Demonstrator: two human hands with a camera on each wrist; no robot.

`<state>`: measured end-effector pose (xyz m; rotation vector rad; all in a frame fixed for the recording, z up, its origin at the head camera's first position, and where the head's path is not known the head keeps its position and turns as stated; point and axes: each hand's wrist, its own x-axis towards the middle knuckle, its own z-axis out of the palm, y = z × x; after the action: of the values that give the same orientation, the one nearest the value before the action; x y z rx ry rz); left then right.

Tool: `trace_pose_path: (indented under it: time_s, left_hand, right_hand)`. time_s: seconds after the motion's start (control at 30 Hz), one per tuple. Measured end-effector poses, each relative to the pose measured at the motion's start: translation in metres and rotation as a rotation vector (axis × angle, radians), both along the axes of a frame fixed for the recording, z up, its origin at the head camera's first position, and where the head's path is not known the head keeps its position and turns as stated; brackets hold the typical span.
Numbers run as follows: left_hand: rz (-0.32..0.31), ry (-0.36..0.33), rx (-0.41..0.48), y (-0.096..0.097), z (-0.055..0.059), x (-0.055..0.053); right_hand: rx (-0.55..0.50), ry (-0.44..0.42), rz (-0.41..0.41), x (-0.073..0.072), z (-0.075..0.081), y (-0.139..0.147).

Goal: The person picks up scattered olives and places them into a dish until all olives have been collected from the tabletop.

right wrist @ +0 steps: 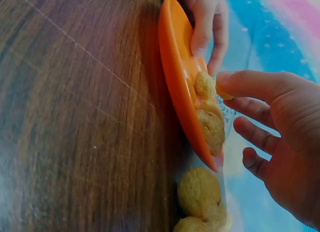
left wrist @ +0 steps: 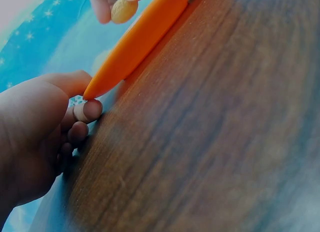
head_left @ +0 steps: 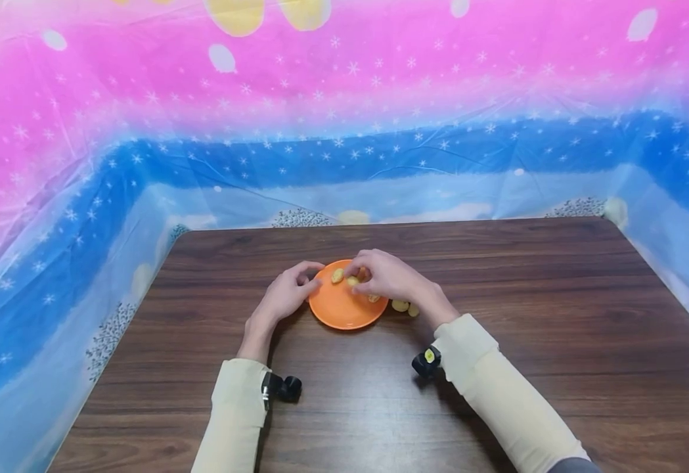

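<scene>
My left hand [head_left: 285, 293] holds the left rim of an orange plate [head_left: 347, 318], thumb above the edge and fingers below it in the left wrist view. Over the plate, my right hand [head_left: 390, 274] pinches a small round yellow piece [left wrist: 124, 10] between thumb and fingertips; whether it is a biscuit or a small potato I cannot tell. Several similar yellow-brown pieces [right wrist: 205, 85] lie on the plate beneath that hand, partly hidden by it in the head view. More round pieces [right wrist: 198, 192] sit on the table just right of the plate.
The plate stands on a dark wooden table [head_left: 344, 394], towards its far edge. A pink and blue snowflake-patterned cloth [head_left: 379, 131] hangs behind and beside the table. Each sleeve carries a small black wrist camera [head_left: 289, 389].
</scene>
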<state>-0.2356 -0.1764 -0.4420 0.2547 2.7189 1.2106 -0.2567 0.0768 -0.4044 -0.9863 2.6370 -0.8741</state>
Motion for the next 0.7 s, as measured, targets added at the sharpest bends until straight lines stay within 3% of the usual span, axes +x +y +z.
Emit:
trace_pose_path:
  time_s: [0.27, 0.7]
  left_hand:
    - [-0.001, -0.002, 0.006, 0.001, 0.000, -0.002]
    - [-0.003, 0.003, 0.024, -0.001, -0.002, -0.001]
  right_hand:
    - [0.084, 0.024, 0.020, -0.004, -0.002, -0.010]
    - [0.092, 0.023, 0.027, -0.006, -0.008, -0.015]
